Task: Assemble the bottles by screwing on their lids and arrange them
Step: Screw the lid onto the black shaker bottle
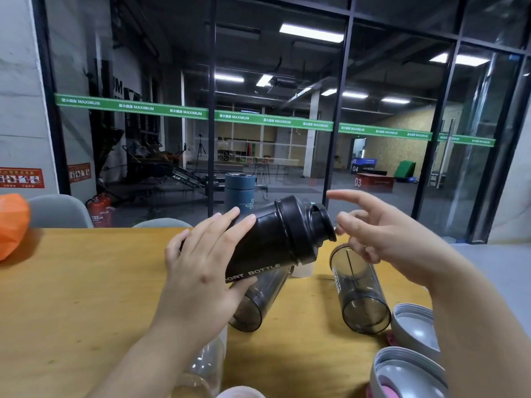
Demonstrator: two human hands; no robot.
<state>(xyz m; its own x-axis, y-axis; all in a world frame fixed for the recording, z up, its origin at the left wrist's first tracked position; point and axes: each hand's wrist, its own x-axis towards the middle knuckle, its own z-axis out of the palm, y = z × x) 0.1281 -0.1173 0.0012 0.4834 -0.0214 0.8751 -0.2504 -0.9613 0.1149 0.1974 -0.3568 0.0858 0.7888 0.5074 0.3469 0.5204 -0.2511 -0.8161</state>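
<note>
- Behind a yellow wooden table [71, 282], tall glass walls look into a dim gym; at the far left edge sits an orange crumpled bag [13, 222].
- Near the bottom edge, left of centre, stands a clear plastic bottle [207, 366], partly hidden by the left forearm.
- Left hand [201, 268] holds a dark smoked plastic sport bottle with a black screw lid [270, 239] above the table, its fingers [230, 225] laid fairly straight and slightly spread along the upper side, thumb underneath.
- That bottle's long axis runs lower left to upper right; the lid end with its spout points right and slightly up, towards the right hand.
- Under it, two open smoked plastic bottles lie on the table, one [258, 300] beneath the held bottle, one [359, 297] further right.
- Beyond them stands a capped dark blue bottle [240, 193].
- Right hand [382, 234] hovers just beside the lid, fingers apart, loosely bent, gripping nothing.
- Grey plastic lids [413, 326] rest at the lower right corner.
- Risk, as I judge it: the left hand's light hold could let the tilted bottle slip onto the bottles below, sending them rolling; a lid seated crooked might cross-thread.
</note>
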